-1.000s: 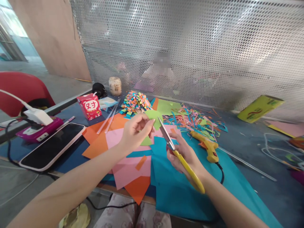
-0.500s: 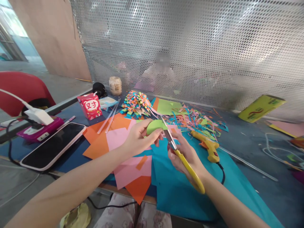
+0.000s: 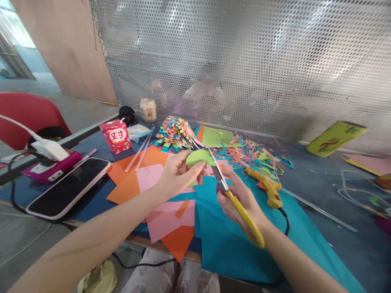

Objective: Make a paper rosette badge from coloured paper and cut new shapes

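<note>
My left hand (image 3: 183,173) pinches a curved piece of green paper (image 3: 197,157) between thumb and fingers. In my right hand (image 3: 240,195) are scissors (image 3: 244,215) with yellow handles, their blades reaching the right end of the green paper. Below both hands lie pink paper (image 3: 171,219), orange paper (image 3: 125,185) and a large blue sheet (image 3: 238,252). Just beyond the hands sits a fringed, multicoloured paper bundle (image 3: 175,132), with a heap of thin paper scraps (image 3: 253,150) to its right.
A yellow glue gun (image 3: 267,185) lies right of my right hand, beside a clear stick (image 3: 319,209). On the left are a phone (image 3: 69,187), a purple power strip (image 3: 51,167) and a red box (image 3: 115,136). A perforated metal panel (image 3: 259,61) stands behind the table.
The green paper and my left hand have shifted slightly left. The scissor blades have tilted a little against the paper's right end, and both hands keep their hold.
</note>
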Motion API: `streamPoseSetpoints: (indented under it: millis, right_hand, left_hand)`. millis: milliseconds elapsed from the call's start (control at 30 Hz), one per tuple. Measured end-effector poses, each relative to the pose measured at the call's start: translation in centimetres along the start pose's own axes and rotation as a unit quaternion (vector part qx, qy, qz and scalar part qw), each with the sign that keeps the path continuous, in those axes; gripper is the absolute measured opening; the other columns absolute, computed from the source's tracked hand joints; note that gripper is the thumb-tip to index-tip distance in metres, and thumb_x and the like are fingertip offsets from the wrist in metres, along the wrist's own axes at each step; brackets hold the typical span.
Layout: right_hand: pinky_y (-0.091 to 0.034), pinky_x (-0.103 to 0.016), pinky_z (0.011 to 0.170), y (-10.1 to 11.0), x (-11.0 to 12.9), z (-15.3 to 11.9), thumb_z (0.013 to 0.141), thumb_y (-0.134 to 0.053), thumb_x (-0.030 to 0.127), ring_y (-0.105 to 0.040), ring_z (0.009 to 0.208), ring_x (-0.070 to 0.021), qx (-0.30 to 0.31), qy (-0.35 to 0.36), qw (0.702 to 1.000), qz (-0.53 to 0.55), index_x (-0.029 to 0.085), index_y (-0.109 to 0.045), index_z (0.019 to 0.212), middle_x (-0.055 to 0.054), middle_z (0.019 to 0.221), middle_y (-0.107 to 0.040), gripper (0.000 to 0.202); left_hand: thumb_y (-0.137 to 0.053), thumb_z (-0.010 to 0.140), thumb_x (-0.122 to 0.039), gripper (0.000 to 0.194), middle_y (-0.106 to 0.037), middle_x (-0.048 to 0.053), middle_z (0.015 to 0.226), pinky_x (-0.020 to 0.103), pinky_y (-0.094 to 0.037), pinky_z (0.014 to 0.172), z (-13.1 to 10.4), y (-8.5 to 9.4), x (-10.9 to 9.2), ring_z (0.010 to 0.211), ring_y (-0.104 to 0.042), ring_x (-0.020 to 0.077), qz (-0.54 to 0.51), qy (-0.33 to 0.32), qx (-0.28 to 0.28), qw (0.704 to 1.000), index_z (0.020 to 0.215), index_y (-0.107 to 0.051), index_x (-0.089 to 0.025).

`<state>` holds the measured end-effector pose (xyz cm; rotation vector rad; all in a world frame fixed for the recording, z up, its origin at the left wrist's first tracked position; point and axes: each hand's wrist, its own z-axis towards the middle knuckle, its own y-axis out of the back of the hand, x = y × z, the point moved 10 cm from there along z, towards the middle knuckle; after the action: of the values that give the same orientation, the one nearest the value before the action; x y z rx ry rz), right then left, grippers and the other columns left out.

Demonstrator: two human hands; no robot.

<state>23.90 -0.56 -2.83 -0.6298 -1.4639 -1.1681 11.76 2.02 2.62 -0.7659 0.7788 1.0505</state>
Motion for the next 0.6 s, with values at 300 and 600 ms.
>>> streamPoseSetpoints:
  millis: [300,600]
  right_hand:
    - [-0.019,-0.018,0.037,0.0,-0.2,0.3,0.079,-0.058,0.046,-0.028,0.038,-0.0049,0.0,-0.004,1.0,0.004,0.024,-0.033,0.116,0.011,0.054,-0.036,0.05]
    - [-0.019,-0.019,0.037,0.0,-0.2,0.2,0.077,-0.059,0.046,-0.028,0.038,-0.0056,0.003,-0.006,1.0,-0.008,0.023,-0.034,0.115,0.011,0.052,-0.035,0.051]
  left_hand:
    - [-0.063,0.078,-0.029,0.017,-0.059,-0.003,0.053,0.015,-0.037,0.032,0.3,0.9,-0.8,0.039,-0.055,0.0065,-0.014,-0.038,-0.028,0.999,0.074,-0.057,-0.014]
    - [-0.063,0.079,-0.031,0.029,-0.061,-0.002,0.05,0.016,-0.036,0.034,0.2,1.7,-1.6,0.037,-0.054,0.0069,0.004,-0.062,-0.061,0.996,0.06,-0.048,-0.016]
